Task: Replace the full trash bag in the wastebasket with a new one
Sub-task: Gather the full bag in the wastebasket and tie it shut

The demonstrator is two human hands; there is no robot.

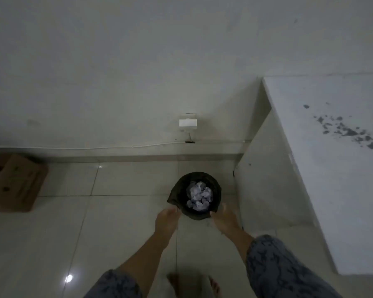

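A small round wastebasket point(196, 216) stands on the tiled floor, lined with a dark trash bag point(176, 195) folded over its rim. Crumpled white paper point(199, 195) fills the bag. My left hand point(166, 220) reaches down to the near left side of the rim, fingertips touching the bag's edge. At the near right side is my right hand point(223, 217), fingers at the bag's folded edge. Whether either hand has pinched the plastic is too blurred to tell.
A white table point(332, 168) stands right of the basket, its side panel point(265, 179) close to it. A cardboard box point(15, 183) lies on the floor at far left. A white wall outlet point(187, 123) and cable run along the wall behind. My bare feet point(194, 284) stand near.
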